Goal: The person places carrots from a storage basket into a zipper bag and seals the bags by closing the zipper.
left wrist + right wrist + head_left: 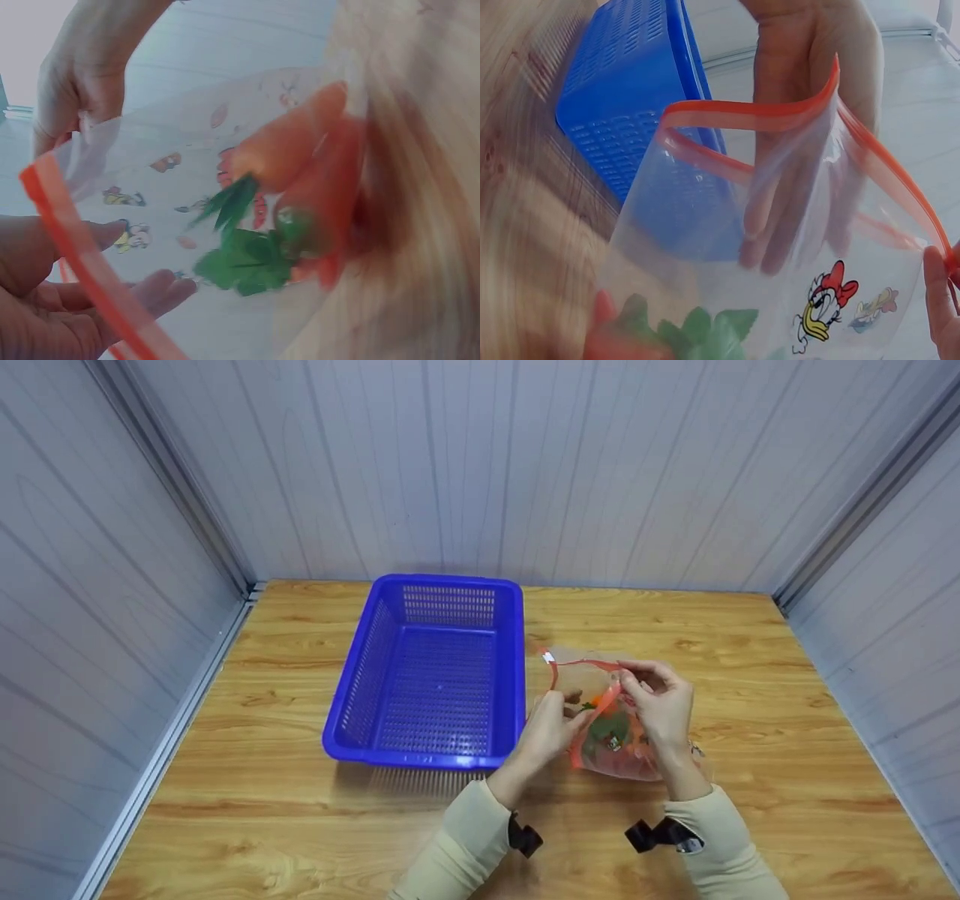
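A clear zip bag [622, 767] with an orange-red strip along its mouth and cartoon prints stands to the right of the basket, its mouth spread apart. My left hand [546, 731] reaches into the mouth, its fingers [780, 217] stretched out straight behind the clear plastic. At the other side of the mouth, my right hand [664, 705] pinches the strip between thumb and fingers. Inside the bag, an orange carrot [289, 139] with green leaves lies against a red vegetable [330, 180] with a green top. Green leaves [247, 262] spread out below them.
Left of the bag, a blue plastic basket [516, 675] with slatted walls stands on the wooden table [285, 810]. Pale panel walls [465, 472] enclose the table at the back and both sides. A small black camera sits on each wrist.
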A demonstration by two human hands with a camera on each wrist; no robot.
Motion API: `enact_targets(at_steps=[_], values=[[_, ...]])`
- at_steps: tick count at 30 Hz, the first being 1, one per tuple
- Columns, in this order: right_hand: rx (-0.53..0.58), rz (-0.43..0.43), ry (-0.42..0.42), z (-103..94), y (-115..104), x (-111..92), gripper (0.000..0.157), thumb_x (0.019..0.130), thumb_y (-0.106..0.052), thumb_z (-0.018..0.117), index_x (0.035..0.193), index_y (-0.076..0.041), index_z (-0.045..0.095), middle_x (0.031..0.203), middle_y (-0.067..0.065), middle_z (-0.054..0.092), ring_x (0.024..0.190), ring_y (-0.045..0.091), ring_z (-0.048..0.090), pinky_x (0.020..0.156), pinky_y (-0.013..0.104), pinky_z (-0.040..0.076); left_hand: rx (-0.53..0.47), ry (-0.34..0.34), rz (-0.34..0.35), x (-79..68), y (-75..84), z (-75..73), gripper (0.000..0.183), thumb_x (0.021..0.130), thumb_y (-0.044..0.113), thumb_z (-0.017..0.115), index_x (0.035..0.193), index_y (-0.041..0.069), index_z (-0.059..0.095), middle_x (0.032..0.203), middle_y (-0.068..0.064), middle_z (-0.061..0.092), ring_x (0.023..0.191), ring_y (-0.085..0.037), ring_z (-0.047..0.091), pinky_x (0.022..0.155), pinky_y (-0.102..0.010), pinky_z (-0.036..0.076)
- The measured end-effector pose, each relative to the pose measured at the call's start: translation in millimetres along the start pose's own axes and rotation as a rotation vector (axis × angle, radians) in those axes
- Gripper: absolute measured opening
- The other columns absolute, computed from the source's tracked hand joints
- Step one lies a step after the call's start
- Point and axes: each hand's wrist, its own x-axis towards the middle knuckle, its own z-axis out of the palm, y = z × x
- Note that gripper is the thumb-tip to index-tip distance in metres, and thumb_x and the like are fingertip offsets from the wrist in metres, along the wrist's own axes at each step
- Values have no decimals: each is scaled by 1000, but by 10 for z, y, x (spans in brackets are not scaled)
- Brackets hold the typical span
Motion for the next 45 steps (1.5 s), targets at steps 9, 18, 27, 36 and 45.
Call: enact_targets(at_steps=[9,18,27,36,45], values=[[-128,-93,-17,24,-393,79,14,76,-3,67,86,7,67,82,16,56,69,19,58,51,20,49,31,115,206,-82,132,-244,19,82,8,62,96,-5,64,85,-12,66,72,-15,63,61,-16,49],[-184,-112,-48,144,-876,148,9,76,8,62,84,10,67,78,13,55,69,17,57,61,21,51,29,265,324,-78,189,-490,12,82,5,62,90,-3,65,84,-10,65,72,-16,62,58,-16,49],[-202,-101,-129,155,-1019,254,10,76,10,60,85,14,64,80,17,54,70,15,57,61,21,51,21,341,368,-36,183,-674,10,79,-1,63,89,-3,64,84,-11,64,74,-16,61,61,-16,49],[-122,-126,-240,241,-1262,278,11,76,14,58,85,20,60,79,14,55,71,15,57,61,21,51,10,333,385,8,156,-762,25,73,-4,68,98,-3,62,94,-10,62,85,-18,58,65,-16,49],[-102,-151,-317,237,-1255,318,10,76,15,57,83,21,60,80,16,55,70,14,58,62,21,51,15,248,429,90,126,-770,37,73,-1,68,109,2,60,106,-8,60,99,-21,55,74,-21,48]])
